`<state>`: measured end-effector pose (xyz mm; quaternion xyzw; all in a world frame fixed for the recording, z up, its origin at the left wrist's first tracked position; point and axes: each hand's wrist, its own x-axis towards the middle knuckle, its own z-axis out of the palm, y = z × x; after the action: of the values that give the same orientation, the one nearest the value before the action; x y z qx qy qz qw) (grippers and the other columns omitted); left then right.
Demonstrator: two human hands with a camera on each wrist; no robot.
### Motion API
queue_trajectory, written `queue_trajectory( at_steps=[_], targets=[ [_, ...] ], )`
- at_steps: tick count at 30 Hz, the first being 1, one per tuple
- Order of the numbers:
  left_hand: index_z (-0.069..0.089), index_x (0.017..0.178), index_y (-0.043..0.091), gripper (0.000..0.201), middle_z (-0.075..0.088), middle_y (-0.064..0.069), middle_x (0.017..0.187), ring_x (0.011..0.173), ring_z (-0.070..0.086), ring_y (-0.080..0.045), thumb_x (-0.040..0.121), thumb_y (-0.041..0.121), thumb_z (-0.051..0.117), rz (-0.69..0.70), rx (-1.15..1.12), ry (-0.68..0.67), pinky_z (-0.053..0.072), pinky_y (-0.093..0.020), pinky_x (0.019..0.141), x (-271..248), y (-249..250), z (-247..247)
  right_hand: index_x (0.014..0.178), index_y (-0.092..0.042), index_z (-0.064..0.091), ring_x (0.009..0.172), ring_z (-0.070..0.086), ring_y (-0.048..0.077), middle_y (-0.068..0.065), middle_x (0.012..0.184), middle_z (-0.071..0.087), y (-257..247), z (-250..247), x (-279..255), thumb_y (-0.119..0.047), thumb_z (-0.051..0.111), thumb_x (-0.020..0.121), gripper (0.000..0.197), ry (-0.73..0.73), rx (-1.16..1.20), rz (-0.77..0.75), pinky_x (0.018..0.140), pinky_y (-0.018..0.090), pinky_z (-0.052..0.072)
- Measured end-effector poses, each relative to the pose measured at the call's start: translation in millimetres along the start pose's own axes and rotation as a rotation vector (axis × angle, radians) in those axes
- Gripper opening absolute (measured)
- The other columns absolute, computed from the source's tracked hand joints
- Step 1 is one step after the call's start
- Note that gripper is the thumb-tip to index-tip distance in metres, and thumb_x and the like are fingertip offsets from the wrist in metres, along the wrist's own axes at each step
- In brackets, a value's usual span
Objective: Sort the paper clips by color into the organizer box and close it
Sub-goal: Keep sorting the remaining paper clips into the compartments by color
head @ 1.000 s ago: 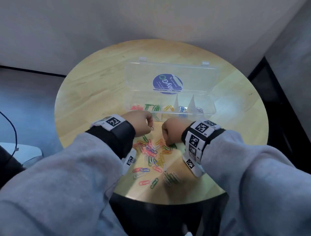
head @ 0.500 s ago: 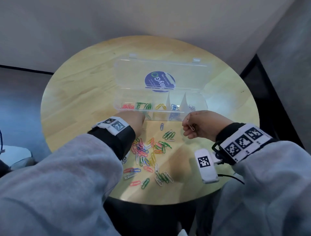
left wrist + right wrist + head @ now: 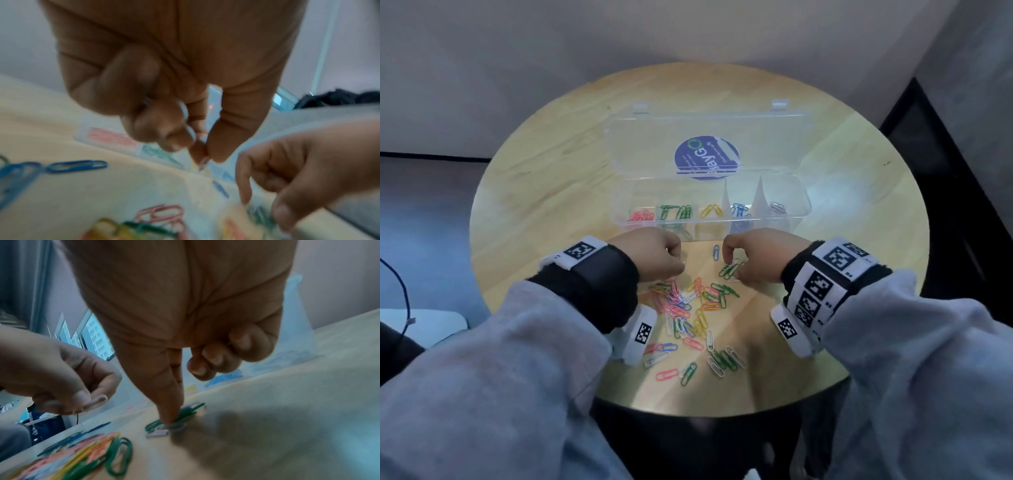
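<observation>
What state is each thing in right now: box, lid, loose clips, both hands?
organizer box: open, partly filled by color
lid: swung back, unlatched
loose clips: unsorted on table
left hand: pinches a pale clip
right hand: fingertip on green clips

dim, soft overhead light | faint glare on table (image 3: 551, 192) | wrist views motion-blurred | edges bowed
</observation>
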<state>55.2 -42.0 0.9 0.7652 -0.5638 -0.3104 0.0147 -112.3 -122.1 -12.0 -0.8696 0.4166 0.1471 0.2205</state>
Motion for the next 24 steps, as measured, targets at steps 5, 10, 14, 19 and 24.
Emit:
queue_trajectory(
  at_steps=[5,10,14,19,24],
  targets=[
    [0.040,0.060,0.016,0.031,0.065,-0.002,0.068,0.051,0.060,-0.004,0.084,0.000,0.051,-0.027,-0.524,-0.056,0.039,-0.011,0.042,-5.6,-1.7,-10.2,0.083,-0.021,0.055,0.063,0.046,0.009,-0.010,0.070,0.048,0.6,-1.3,2.1,-0.013,0.058,0.082,0.009,-0.043,0.001,0.001,0.051,0.021,0.034],
    [0.036,0.061,0.015,0.034,0.061,-0.002,0.050,0.036,0.051,-0.006,0.084,-0.010,0.040,-0.074,-0.796,-0.071,0.031,-0.011,0.033,-7.7,-2.8,-14.5,0.074,-0.022,0.057,0.063,0.047,0.008,-0.011,0.067,0.050,2.6,-0.6,1.2,-0.017,0.061,0.081,0.010,-0.065,0.063,-0.039,0.053,0.020,0.036],
    [0.050,0.077,0.016,0.031,0.052,-0.004,0.051,0.034,0.045,-0.008,0.086,-0.008,0.034,-0.104,-0.916,-0.088,0.031,-0.013,0.034,-8.8,-4.2,-16.1,0.067,-0.024,0.052,0.060,0.045,0.004,-0.011,0.064,0.051,7.5,-8.1,-2.0,-0.022,0.063,0.083,0.019,-0.058,0.210,-0.051,0.058,0.021,0.036],
    [0.061,0.083,0.017,0.030,0.042,0.000,0.057,0.042,0.035,-0.009,0.087,0.003,0.035,-0.139,-0.848,-0.153,0.023,-0.015,0.035,-5.8,-4.1,-11.9,0.063,-0.020,0.054,0.053,0.046,0.007,-0.007,0.058,0.053,14.1,-11.2,-3.6,-0.016,0.064,0.082,0.022,-0.064,0.430,0.003,0.051,0.016,0.037],
    [0.053,0.073,0.018,0.014,0.037,0.002,0.059,0.049,0.028,-0.013,0.086,0.016,0.057,-0.118,-0.537,-0.123,0.022,-0.018,0.044,-3.1,-4.1,-6.0,0.064,-0.017,0.054,0.049,0.046,0.008,-0.003,0.057,0.056,13.5,-9.3,-3.2,-0.008,0.058,0.081,0.020,-0.058,0.496,0.023,0.048,0.017,0.039]
  ],
)
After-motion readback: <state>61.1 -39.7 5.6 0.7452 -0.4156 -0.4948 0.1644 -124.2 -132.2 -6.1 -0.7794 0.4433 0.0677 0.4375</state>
